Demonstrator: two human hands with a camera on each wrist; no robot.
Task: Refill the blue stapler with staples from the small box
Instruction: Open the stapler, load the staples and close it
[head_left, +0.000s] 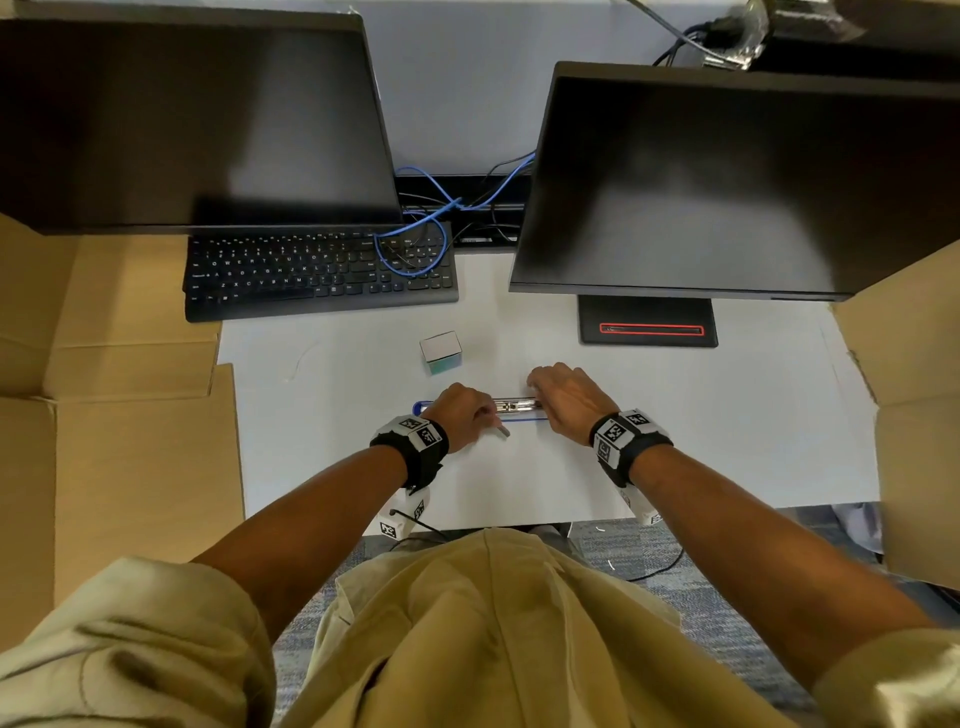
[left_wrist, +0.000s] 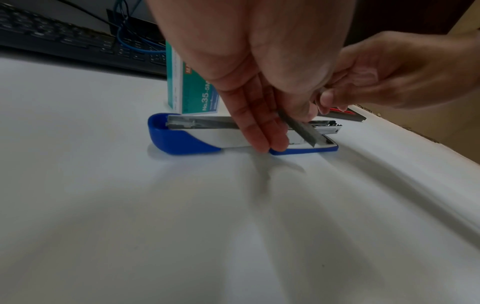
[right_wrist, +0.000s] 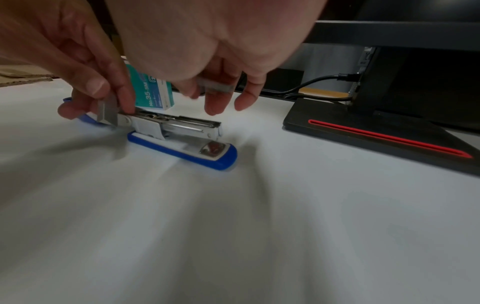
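Both our hands meet over the blue stapler (head_left: 480, 410) in the head view: our left hand (head_left: 464, 415) pinches a strip of staples (head_left: 502, 431), our right hand (head_left: 567, 400) curls over the stapler's far end. The small box (head_left: 441, 353) stands just beyond our left hand on the white bench (head_left: 675, 441); a keyboard (head_left: 319, 270), two dark monitors and flattened cardboard surround us.

From the left wrist, the stapler lies opened flat under our left hand's fingers (left_wrist: 255, 131), its metal channel exposed — the strip (left_wrist: 298, 129) slants across it, not yet seated.

From the right wrist, our right hand (right_wrist: 207, 61) seems to pinch a second short strip (right_wrist: 215, 85) above the stapler, other fingers hanging loose. A monitor stand (right_wrist: 376, 131) sits to its right.

We judge the opening and fetching done — seating the staples and closing remain.
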